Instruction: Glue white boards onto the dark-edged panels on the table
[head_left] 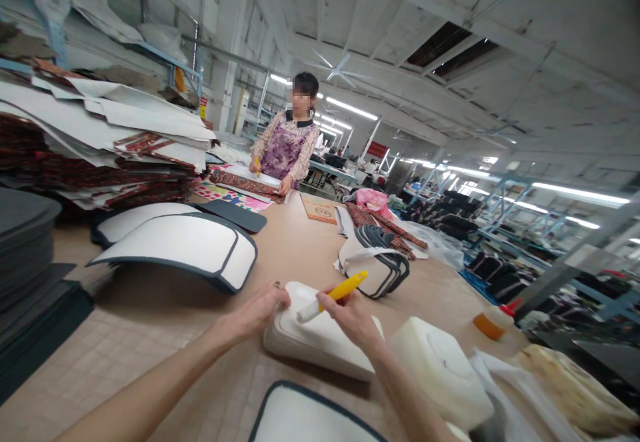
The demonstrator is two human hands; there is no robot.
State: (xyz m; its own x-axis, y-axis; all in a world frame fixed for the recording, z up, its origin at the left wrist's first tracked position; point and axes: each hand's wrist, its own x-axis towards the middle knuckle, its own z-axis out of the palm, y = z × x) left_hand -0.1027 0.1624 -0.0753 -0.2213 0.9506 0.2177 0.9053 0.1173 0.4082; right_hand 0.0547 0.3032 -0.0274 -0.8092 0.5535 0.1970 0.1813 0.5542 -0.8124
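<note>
In my right hand [347, 309] is a yellow-handled brush [345, 287], its pale end low over the top of a stack of white rounded panels [325, 342]. My left hand [267, 305] is closed at the stack's far left corner, with the fingertips on the edge of the top panel. A dark ring shows on one finger. Close in front of me lies a white panel with a dark border [310, 415]. To the right of the stack stands a pale yellowish block [440, 369].
Dark-edged curved white panels [175, 242] lie at left, near dark stacked pieces [25, 242] and piled fabric sheets [100, 122]. Bordered panels [375, 269] and a red-tipped glue bottle [495, 321] are at right. Across the table a person [287, 142] holds a yellow tool.
</note>
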